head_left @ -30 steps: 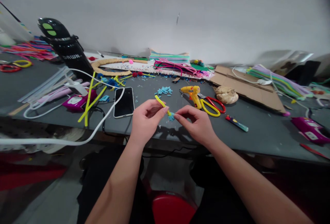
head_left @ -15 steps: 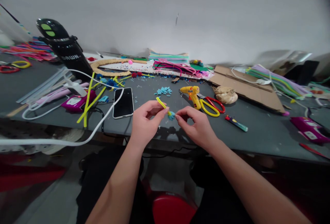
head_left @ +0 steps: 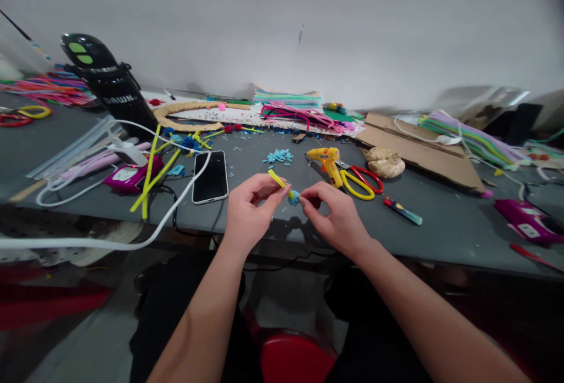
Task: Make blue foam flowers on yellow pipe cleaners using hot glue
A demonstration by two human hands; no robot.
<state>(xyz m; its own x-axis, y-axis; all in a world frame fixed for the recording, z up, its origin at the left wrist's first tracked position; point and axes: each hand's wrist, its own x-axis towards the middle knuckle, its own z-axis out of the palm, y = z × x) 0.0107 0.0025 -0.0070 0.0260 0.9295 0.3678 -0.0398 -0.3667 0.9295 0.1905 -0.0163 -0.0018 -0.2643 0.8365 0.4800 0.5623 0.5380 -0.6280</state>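
My left hand pinches a yellow pipe cleaner between thumb and fingers. At its lower end sits a small light-blue petalled head, held above the table's front edge. My right hand is closed, its thumb and index fingertips at the right side of that blue head; the exact contact is partly hidden by the fingers. Beyond the hands lies a loose pile of short light-blue pieces. A yellow glue gun rests behind my right hand, beside scissors with yellow and red handles.
A phone lies left of my hands, with a white cable looping past it. Further left are yellow pipe cleaners and a black bottle. To the right are a utility knife, cardboard and a purple box.
Both hands stay almost in place, still holding the yellow stem and its blue head. The blue head has shifted very slightly; the whole view has moved a little.
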